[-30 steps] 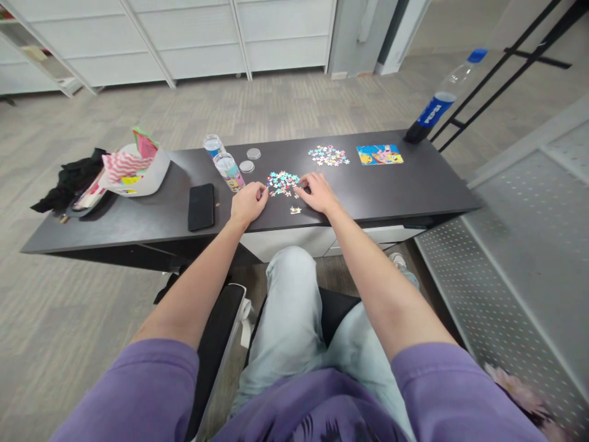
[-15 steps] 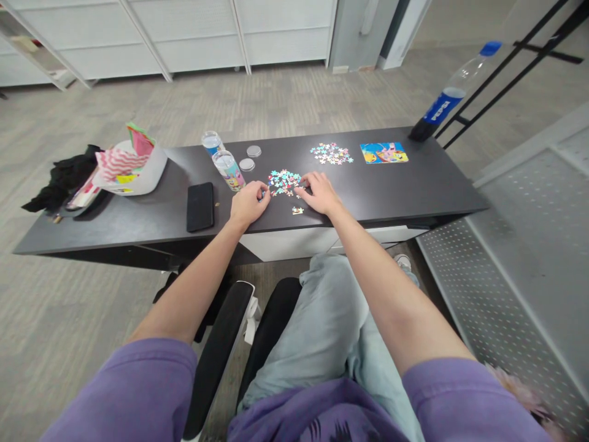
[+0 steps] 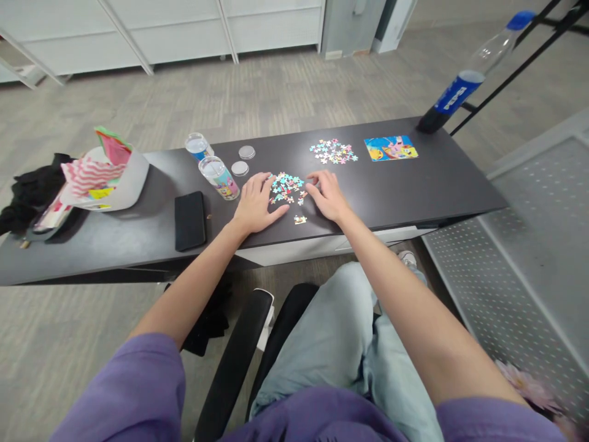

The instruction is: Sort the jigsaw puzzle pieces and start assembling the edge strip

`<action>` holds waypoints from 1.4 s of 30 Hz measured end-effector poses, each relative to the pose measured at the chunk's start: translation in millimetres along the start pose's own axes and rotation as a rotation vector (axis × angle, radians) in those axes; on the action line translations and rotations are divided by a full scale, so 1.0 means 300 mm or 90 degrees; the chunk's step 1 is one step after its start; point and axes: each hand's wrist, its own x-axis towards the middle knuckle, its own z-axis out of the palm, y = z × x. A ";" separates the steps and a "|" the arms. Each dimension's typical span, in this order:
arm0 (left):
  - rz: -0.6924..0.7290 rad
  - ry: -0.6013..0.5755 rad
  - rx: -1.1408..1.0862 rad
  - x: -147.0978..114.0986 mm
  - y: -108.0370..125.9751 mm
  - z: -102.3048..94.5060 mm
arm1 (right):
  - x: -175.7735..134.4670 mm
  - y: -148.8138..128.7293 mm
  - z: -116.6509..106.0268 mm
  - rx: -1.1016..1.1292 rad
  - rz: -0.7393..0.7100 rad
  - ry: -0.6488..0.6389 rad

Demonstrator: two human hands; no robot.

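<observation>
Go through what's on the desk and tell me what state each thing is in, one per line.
left hand: flat, open, beside near puzzle pile
right hand: fingers on pile's right edge
far puzzle pile: loose, untouched
two tubes: uncapped, upright
two lids: off, lying flat
phone: screen dark
bottle: capped
</observation>
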 end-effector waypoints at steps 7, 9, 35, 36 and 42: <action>0.082 -0.051 -0.025 0.162 0.006 0.066 | -0.008 0.015 -0.010 0.048 0.005 0.001; 0.091 -0.067 -0.027 0.199 0.027 0.072 | -0.011 0.019 -0.012 0.061 0.004 0.009; 0.093 -0.081 -0.015 0.404 0.044 0.089 | 0.062 0.077 0.006 0.151 0.050 0.113; 0.097 -0.081 -0.019 0.420 0.041 0.092 | 0.068 0.081 0.010 0.157 0.060 0.126; 0.117 0.000 -0.114 0.502 -0.022 0.125 | 0.074 0.083 0.023 0.149 0.076 0.153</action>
